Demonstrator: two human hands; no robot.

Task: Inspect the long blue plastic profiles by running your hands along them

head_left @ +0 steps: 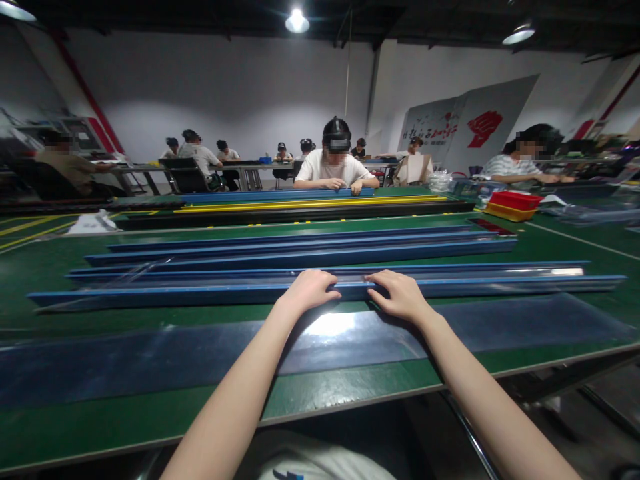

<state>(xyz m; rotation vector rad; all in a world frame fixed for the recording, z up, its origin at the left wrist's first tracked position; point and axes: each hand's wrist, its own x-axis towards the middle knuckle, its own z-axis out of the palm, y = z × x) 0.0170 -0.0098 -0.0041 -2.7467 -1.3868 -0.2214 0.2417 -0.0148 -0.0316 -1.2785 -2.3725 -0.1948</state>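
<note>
A long blue channel [200, 294] lies crosswise on the green table in front of me, with clear film showing inside it and wrinkled at its left end. My left hand [311, 291] and my right hand [399, 295] grip its near wall close to the middle, a short gap apart. Each thumb presses on the near face, while the fingers reach over the top edge into the channel, their tips partly hidden. Below my wrists, a wide clear plastic strip [165, 363] stretches flat across the table.
Behind lies another blue channel [300, 257]; farther back are black and yellow strips [310, 205]. A co-worker [335, 167] sits opposite, hands on a blue piece. A red bin [513, 203] and a dark phone-like slab [490, 227] are at the right. The table's front edge [350, 405] is near me.
</note>
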